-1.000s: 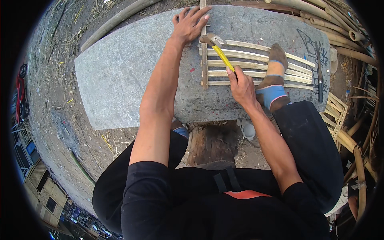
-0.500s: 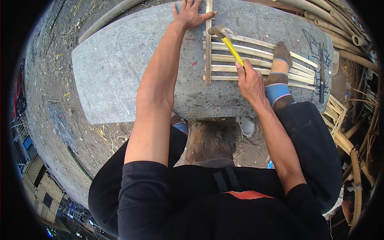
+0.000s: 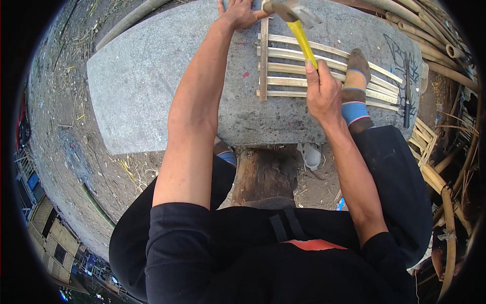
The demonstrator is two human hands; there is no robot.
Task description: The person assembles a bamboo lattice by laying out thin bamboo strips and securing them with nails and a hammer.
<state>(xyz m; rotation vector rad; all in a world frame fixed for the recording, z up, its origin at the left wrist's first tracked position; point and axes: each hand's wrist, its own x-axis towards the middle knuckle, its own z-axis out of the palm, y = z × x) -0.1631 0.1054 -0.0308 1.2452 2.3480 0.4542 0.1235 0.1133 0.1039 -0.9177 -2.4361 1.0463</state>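
Observation:
My right hand (image 3: 323,93) is wrapped round the yellow handle of a claw hammer (image 3: 302,43), whose metal head is over the far end of a wooden crosspiece (image 3: 263,66). My left hand (image 3: 239,16) lies on the grey board with its fingers spread, thumb reaching to the crosspiece; some fingertips are cut off by the top edge. From the crosspiece several pale wooden slats (image 3: 286,67) run side by side to the right. My right foot (image 3: 356,81), in a brown and blue sock, rests across the slats.
The grey board (image 3: 152,96) is the work surface. A thin dark-handled tool (image 3: 407,114) lies at its right end. Bamboo poles (image 3: 405,20) are stacked at the far right, and a pale slatted frame (image 3: 424,144) lies below them. A wooden stump (image 3: 263,177) stands between my legs.
My right hand has risen in the view with the hammer, and the hammer head is higher and blurred. My left hand stays beside the crosspiece; the whole view has shifted slightly.

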